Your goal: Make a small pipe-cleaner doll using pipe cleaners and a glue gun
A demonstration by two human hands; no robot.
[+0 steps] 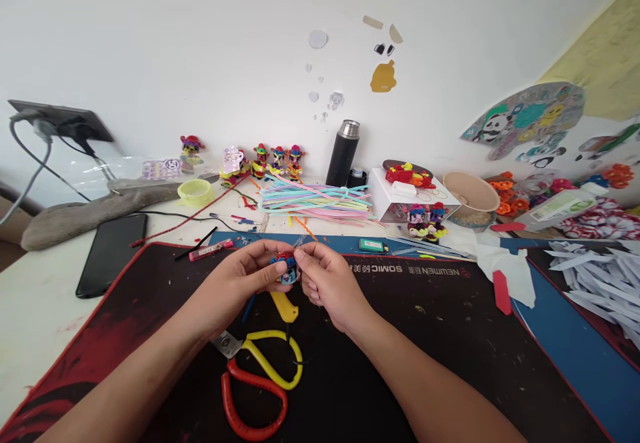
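Observation:
Over the dark mat, my left hand [253, 271] is closed round a small blue and red pipe-cleaner figure [289, 273], thumb and fingers on its sides. My right hand [327, 279] is pinched at the figure's upper right. A thin, pale, see-through piece [300, 241] sticks up by its fingertips; whether the fingers grip it or part of the figure is unclear. Just below the hands lies a yellow-handled tool [285, 307], its far end hidden. Scissors [260, 379] with one red and one yellow handle lie nearer to me, the blades partly covered by my left wrist.
Behind the mat [400, 336] lie a bundle of pastel pipe cleaners [315, 199], a black flask [343, 155], a white box [387, 199] and several finished figures [277, 157]. On the left are a phone [113, 254] and driftwood [75, 216]; white strips [600, 289] lie right.

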